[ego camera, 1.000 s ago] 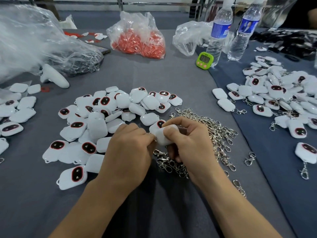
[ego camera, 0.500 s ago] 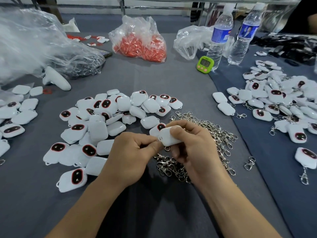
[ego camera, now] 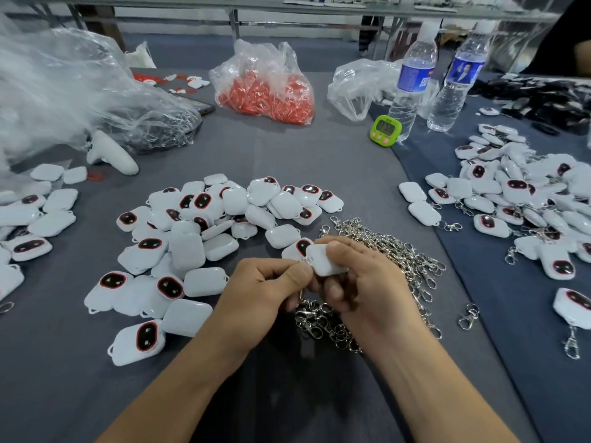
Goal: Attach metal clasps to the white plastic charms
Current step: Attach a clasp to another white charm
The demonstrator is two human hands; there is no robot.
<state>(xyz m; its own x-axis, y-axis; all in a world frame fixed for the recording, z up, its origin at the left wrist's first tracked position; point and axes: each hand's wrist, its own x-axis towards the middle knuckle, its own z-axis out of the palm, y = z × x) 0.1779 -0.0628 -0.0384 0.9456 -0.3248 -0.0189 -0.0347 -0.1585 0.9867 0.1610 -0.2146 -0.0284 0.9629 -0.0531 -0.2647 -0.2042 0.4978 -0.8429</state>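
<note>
My right hand grips a white plastic charm above the table's middle. My left hand pinches a metal clasp at the charm's left corner; most of the clasp is hidden by my fingers. Beneath and behind my hands lies a heap of loose metal clasps. A pile of white charms, some showing dark red-rimmed faces, spreads to the left. Charms with clasps on them lie at the right on the blue cloth.
At the back stand a bag of red parts, two water bottles, a green timer and clear plastic bags. A white controller lies back left. More charms sit at the far left edge.
Both hands have stayed together over the clasp heap. The charm has turned a little in my right hand, and my left fingers now pinch at its corner.
</note>
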